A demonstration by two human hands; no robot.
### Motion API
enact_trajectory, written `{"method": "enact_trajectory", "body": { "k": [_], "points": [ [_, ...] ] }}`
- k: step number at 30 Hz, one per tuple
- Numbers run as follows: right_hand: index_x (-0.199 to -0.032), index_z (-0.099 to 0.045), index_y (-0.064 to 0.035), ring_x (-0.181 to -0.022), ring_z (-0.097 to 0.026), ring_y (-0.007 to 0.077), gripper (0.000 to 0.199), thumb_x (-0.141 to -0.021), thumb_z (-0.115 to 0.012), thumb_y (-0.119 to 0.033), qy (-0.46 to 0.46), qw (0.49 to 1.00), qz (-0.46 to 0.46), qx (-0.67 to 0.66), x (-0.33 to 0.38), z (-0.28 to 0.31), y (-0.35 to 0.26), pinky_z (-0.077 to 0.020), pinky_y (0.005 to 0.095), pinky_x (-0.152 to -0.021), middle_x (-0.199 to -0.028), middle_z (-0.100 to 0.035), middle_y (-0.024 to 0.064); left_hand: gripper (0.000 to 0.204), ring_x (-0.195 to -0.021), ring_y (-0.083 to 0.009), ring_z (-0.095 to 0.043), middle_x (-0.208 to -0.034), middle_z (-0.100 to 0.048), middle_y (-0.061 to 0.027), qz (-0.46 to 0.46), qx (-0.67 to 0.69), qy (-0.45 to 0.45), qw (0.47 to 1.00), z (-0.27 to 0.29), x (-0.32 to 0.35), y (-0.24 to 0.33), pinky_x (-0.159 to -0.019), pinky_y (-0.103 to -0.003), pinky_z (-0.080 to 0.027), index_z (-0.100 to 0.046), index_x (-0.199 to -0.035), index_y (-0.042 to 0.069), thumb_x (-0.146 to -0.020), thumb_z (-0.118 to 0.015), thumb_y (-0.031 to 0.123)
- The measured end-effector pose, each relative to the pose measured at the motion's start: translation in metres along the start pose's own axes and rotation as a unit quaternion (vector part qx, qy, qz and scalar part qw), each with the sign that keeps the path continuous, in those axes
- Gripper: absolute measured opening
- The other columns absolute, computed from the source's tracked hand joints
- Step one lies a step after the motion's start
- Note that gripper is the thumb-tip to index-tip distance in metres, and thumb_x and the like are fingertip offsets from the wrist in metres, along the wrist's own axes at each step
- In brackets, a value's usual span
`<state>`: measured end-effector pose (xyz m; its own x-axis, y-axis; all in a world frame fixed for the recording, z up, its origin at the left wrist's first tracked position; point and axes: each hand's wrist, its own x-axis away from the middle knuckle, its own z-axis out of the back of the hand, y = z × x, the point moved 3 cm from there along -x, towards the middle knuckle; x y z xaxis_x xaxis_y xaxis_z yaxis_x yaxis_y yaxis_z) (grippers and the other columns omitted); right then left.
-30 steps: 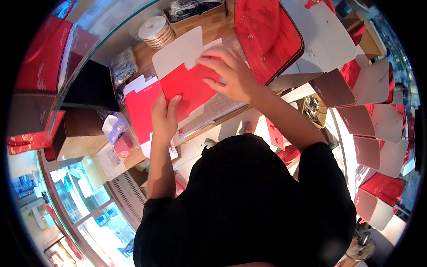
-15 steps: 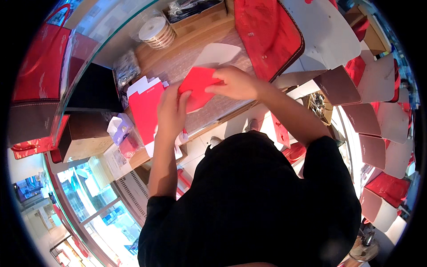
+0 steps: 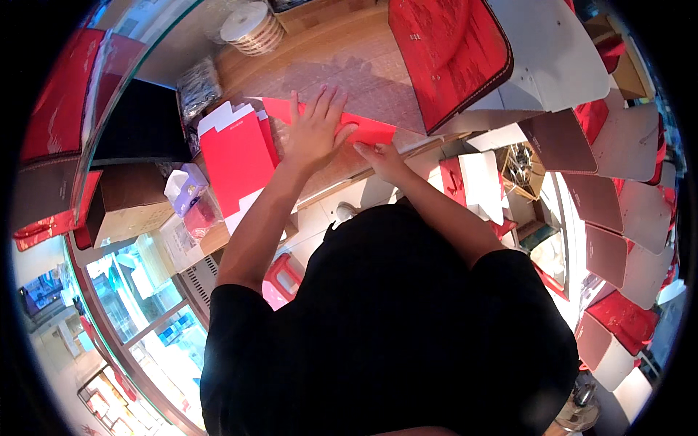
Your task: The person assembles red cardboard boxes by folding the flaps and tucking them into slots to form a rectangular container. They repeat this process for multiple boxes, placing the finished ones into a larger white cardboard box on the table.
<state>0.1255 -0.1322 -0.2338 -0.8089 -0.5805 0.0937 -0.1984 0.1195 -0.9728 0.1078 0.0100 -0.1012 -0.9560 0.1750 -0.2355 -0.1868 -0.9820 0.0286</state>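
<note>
A red folded sheet of card [image 3: 376,131] lies on the wooden tabletop, long side toward me, its left part under my hand. My left hand [image 3: 314,131] presses flat on it with the fingers spread and the thumb pointing right. At the card's near right edge, my right hand [image 3: 382,160] pinches it between thumb and curled fingers. Just left of my left hand is a stack of flat red box blanks [image 3: 236,160] with white stepped flaps, partly behind my forearm.
Ribbon spools [image 3: 251,29] stand at the back, beside a clear-wrapped bundle [image 3: 198,87]. A purple tissue pack [image 3: 187,187] sits at the left, near a brown carton [image 3: 131,207]. A red gift bag [image 3: 451,58] stands back right; more bags [image 3: 618,251] line the right side.
The red card has come down from between my raised hands onto the tabletop. My left hand has flattened over it, and my right hand has moved nearer, to its near right edge.
</note>
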Motion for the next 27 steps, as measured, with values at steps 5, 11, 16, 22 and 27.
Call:
{"method": "enact_trajectory", "body": {
  "k": [5,11,16,22,27],
  "points": [
    [-0.112,-0.058,-0.0031,-0.095,-0.058,0.0139,0.028,-0.087,-0.061,-0.015,-0.041,0.996,0.021,0.078,0.008,0.001,0.004,-0.0456,0.0303,-0.083,-0.101,-0.064,0.006,0.084,-0.132,-0.0288,-0.029,-0.143,-0.031,-0.0148,-0.044,0.03,-0.055,0.997,-0.012,0.006,-0.007,-0.106,-0.059,-0.015,-0.027,-0.141,0.008,-0.076,-0.063,0.049],
    [-0.113,-0.058,-0.0027,-0.096,-0.059,0.0157,0.029,-0.086,-0.061,-0.013,-0.056,0.993,0.041,0.1,0.01,-0.002,-0.01,-0.0455,0.0309,-0.084,-0.103,-0.065,0.008,0.107,-0.134,-0.0313,-0.027,-0.149,-0.017,-0.0173,-0.072,0.028,-0.094,0.993,-0.025,0.017,-0.017,-0.108,-0.056,-0.017,-0.017,-0.142,0.003,-0.063,-0.073,0.051],
    [-0.106,-0.061,-0.002,-0.09,-0.062,0.0166,0.024,-0.086,-0.06,-0.014,-0.056,0.986,0.067,0.139,0.002,-0.008,-0.059,-0.0468,0.031,-0.077,-0.095,-0.065,0.0118,0.105,-0.127,-0.0324,-0.034,-0.139,-0.033,-0.0183,-0.067,0.054,-0.102,0.991,-0.016,0.003,-0.026,-0.104,-0.05,-0.026,-0.02,-0.141,0.002,-0.064,-0.074,0.049],
    [-0.091,-0.062,0.0,-0.071,-0.06,0.0218,0.018,-0.085,-0.061,-0.018,-0.135,0.934,0.045,0.327,-0.014,-0.009,-0.176,-0.0453,0.033,-0.065,-0.082,-0.06,0.0201,0.098,-0.109,-0.0362,-0.051,-0.12,-0.052,-0.0199,-0.006,0.145,-0.098,0.984,0.06,-0.021,-0.026,-0.092,-0.042,-0.041,-0.028,-0.14,0.003,-0.066,-0.075,0.048],
    [-0.096,-0.063,-0.0014,-0.069,-0.052,0.0091,0.02,-0.082,-0.067,-0.015,-0.119,0.913,0.174,0.348,-0.015,-0.018,-0.236,-0.0434,0.0273,-0.062,-0.077,-0.058,0.0111,0.086,-0.102,-0.035,-0.058,-0.114,-0.058,-0.0204,0.043,0.254,-0.039,0.965,0.085,-0.016,-0.03,-0.087,-0.039,-0.046,-0.039,-0.134,0.003,-0.068,-0.074,0.045]
  ]
}}
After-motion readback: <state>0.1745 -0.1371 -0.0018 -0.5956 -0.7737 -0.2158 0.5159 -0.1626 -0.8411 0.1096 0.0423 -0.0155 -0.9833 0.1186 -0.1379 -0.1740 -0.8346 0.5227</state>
